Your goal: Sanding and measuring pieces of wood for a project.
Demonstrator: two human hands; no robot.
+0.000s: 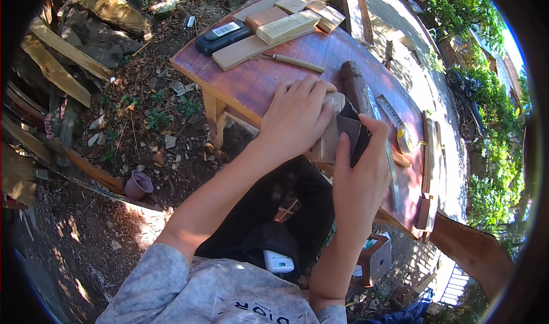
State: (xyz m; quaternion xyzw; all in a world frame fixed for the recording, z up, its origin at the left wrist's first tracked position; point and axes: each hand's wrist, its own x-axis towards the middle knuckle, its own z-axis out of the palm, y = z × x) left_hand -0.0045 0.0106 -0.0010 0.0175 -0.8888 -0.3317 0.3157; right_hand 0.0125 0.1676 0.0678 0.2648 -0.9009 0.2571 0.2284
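Note:
My left hand (pixel 297 115) is closed over a pale piece of wood (pixel 326 145) with a rounded end, at the near edge of the reddish-brown wooden table (pixel 197 67). Between the thumb and fingers of my right hand (pixel 363 170) is a folded, dark sheet of sandpaper (pixel 349 127), which lies against the right side of the wood. Just beyond, a tool with a dark brown handle (pixel 353 81) rests on the tabletop. My left hand covers much of the wood.
Wood blocks (pixel 289 27), a black case (pixel 223 36) and a thin wooden-handled tool (pixel 297 63) lie at the table's far side. To the right are a metal ruler (pixel 390 110), a yellow tape measure (pixel 405 139) and wood strips (pixel 428 170). A purple pot (pixel 138 185) stands on the ground.

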